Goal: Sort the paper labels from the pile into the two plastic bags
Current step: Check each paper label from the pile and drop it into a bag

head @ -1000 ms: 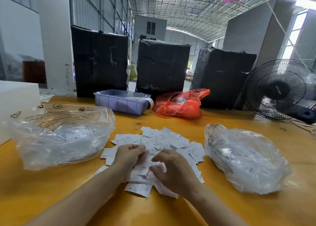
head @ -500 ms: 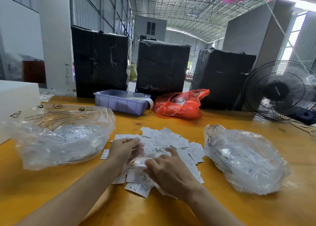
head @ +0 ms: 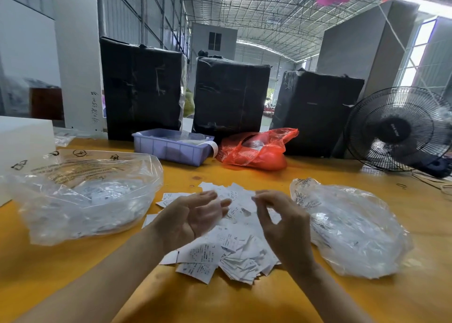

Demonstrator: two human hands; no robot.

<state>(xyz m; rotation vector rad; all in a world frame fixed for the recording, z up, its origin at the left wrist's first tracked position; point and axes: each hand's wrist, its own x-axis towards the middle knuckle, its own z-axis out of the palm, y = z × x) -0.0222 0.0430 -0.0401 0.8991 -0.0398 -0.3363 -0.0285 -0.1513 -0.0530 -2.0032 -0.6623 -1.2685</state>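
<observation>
**Thin paper slips, taken one at a time by an edge**

Nearest lies the pile of paper labels (head: 220, 246), small white printed slips overlapping loosely on the yellow table (head: 73, 273), between the two bags. They look very light, thin and floppy, and likely to cling together or slide, so each is best pinched at a free corner or edge lifted off its neighbours; a draught could scatter them.

Above the pile, the left hand (head: 193, 217) is raised palm-up, fingers relaxed and holding nothing visible. The right hand (head: 281, 222) has thumb and forefinger curled towards each other; whether a slip sits between them cannot be told.

To the left lies a clear plastic bag (head: 83, 200), its mouth gaping, with slips inside; to the right a second clear bag (head: 352, 229), crumpled and part-filled.

Farther off stand a lilac bin (head: 171, 147), a red bag (head: 256, 149), a black fan (head: 401, 129) and three black-wrapped packages (head: 230, 95).
</observation>
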